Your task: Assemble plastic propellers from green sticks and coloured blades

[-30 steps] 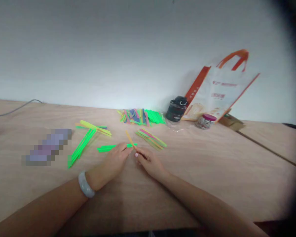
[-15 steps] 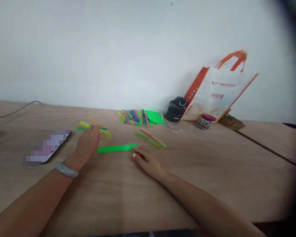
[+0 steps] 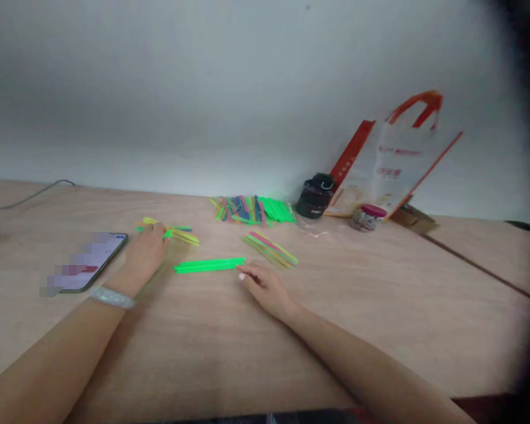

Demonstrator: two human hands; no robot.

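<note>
My left hand (image 3: pixel 148 250), with a pale band on its wrist, is over a small pile of yellow, green, orange and blue plastic sticks (image 3: pixel 188 237). Its fingers are closed around a bright green stick (image 3: pixel 168 234), whose far part is hidden behind them. Between my hands, several bright green sticks (image 3: pixel 209 265) lie side by side on the table. The index fingertip of my right hand (image 3: pixel 267 288) touches their right end; the thumb is apart from it and the other fingers are loosely curled, holding nothing.
A loose bundle of mixed sticks (image 3: pixel 270 248) lies beyond my right hand. Farther back are a bagged heap of coloured sticks (image 3: pixel 251 210), a black bottle (image 3: pixel 314 197), a red-lidded jar (image 3: pixel 368 218) and a carrier bag (image 3: pixel 391 165). A phone (image 3: pixel 95 259) lies at left.
My left hand has moved slightly left and toward me, and a bright green stick now shows at its fingers. My right hand has shifted barely to the right.
</note>
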